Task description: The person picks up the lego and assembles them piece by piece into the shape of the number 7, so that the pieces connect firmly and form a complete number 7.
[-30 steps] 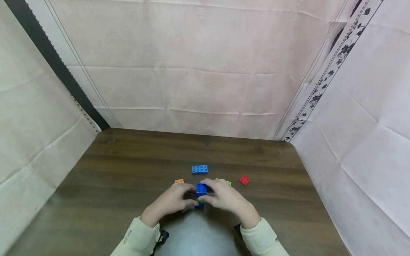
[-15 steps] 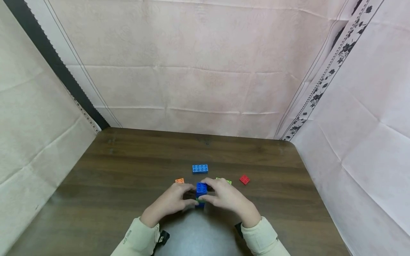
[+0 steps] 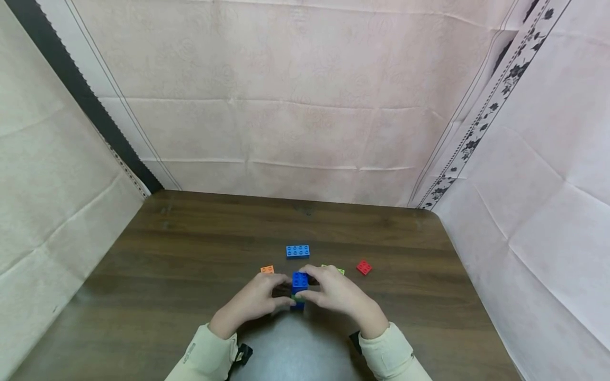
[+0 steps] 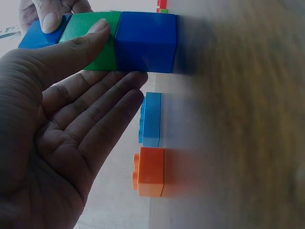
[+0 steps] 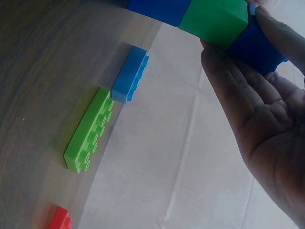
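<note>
Centrally, an upright brick tower (image 3: 299, 287) stands on the brown surface (image 3: 200, 227) between the two hands. The left hand (image 3: 257, 299) has its grip narrowed to the tower's width, thumb on the green middle brick (image 4: 103, 58); the right hand (image 3: 335, 292) has a similar grip, thumb across the blue top brick (image 3: 299, 279), fingers behind. Well apart beyond the tower lies a light blue brick (image 3: 297, 252). An orange brick (image 3: 267, 269) sits just past the left hand, partly covered by it in the head view. Over by the right hand, a lime brick (image 5: 89, 131) is mostly blocked from the head camera, while a red brick (image 3: 364, 268) lies farther right. Pale cloth (image 3: 295, 116) hangs behind the surface.
</note>
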A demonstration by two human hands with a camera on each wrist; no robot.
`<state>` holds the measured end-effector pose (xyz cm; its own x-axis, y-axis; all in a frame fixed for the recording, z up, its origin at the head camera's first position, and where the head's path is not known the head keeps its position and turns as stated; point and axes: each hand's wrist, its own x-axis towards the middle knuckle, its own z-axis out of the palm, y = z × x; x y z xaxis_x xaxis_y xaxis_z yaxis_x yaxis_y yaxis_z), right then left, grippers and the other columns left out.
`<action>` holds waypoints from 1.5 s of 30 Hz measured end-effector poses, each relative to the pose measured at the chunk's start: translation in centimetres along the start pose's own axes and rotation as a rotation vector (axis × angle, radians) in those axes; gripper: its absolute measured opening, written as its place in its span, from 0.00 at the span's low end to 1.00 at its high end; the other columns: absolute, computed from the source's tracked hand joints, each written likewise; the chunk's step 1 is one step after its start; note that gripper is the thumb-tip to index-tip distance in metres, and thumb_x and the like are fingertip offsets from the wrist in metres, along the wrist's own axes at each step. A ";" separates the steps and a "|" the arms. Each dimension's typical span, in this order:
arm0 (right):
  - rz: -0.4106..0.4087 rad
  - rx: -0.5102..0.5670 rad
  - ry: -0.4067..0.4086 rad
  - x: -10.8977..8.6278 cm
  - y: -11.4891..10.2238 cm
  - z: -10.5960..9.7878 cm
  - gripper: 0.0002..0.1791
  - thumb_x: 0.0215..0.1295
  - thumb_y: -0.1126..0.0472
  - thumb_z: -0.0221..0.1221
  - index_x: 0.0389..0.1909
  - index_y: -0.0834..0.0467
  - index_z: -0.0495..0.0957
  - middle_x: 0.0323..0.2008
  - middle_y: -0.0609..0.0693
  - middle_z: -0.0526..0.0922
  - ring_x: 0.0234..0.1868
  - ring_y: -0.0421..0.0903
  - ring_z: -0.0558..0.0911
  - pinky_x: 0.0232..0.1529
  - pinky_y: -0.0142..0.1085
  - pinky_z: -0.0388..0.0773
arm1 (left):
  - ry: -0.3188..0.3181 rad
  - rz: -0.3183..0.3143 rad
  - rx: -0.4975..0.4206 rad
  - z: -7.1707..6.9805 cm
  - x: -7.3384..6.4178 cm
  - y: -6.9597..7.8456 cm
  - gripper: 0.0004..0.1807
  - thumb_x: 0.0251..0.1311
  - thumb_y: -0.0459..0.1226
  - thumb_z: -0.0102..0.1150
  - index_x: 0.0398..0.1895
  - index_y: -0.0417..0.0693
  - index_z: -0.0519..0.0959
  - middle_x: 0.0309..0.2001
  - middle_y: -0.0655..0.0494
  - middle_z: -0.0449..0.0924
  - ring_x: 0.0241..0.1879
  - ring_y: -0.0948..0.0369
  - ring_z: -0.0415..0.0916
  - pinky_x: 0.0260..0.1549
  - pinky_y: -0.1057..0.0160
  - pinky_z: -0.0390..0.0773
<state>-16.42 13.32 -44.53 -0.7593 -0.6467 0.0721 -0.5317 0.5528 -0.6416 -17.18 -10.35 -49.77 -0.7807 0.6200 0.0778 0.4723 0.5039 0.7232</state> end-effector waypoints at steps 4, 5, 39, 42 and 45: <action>-0.004 0.001 0.001 0.0 0.0 0.0 0.21 0.67 0.51 0.67 0.56 0.53 0.77 0.43 0.41 0.86 0.39 0.37 0.83 0.46 0.30 0.80 | 0.001 -0.004 -0.011 0.0 0.0 0.0 0.17 0.64 0.48 0.67 0.53 0.55 0.82 0.48 0.67 0.83 0.48 0.67 0.81 0.49 0.64 0.81; -0.004 0.001 0.002 0.0 0.0 0.0 0.21 0.67 0.51 0.67 0.56 0.53 0.77 0.43 0.42 0.86 0.39 0.36 0.83 0.46 0.30 0.80 | 0.001 -0.007 -0.013 0.0 0.0 0.0 0.17 0.64 0.48 0.67 0.53 0.55 0.82 0.48 0.67 0.83 0.48 0.66 0.81 0.49 0.64 0.81; -0.041 -0.132 -0.031 -0.5 0.2 -0.3 0.22 0.68 0.49 0.65 0.57 0.54 0.77 0.43 0.40 0.83 0.41 0.38 0.81 0.44 0.32 0.80 | -0.045 0.034 0.079 -0.6 0.3 0.2 0.19 0.65 0.32 0.65 0.59 0.51 0.77 0.52 0.62 0.80 0.51 0.63 0.78 0.53 0.56 0.80; -0.046 -0.136 -0.036 -0.8 0.2 -0.6 0.21 0.67 0.49 0.66 0.56 0.54 0.77 0.40 0.39 0.82 0.38 0.39 0.79 0.40 0.30 0.78 | -0.039 0.028 0.152 -0.9 1.4 0.8 0.19 0.67 0.30 0.61 0.60 0.49 0.77 0.55 0.56 0.79 0.53 0.60 0.79 0.53 0.56 0.80; -0.041 -0.114 -0.044 -1.1 0.1 -1.0 0.21 0.66 0.52 0.67 0.55 0.56 0.77 0.38 0.39 0.80 0.38 0.37 0.79 0.40 0.30 0.79 | -0.037 0.033 0.219 -0.9 3.4 1.2 0.17 0.69 0.34 0.61 0.60 0.49 0.78 0.56 0.54 0.79 0.54 0.58 0.79 0.53 0.56 0.80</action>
<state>-16.04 14.65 -43.92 -0.7203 -0.6909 0.0617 -0.6032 0.5800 -0.5475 -19.58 -8.15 -48.03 -0.7494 0.6583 0.0709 0.5782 0.5985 0.5545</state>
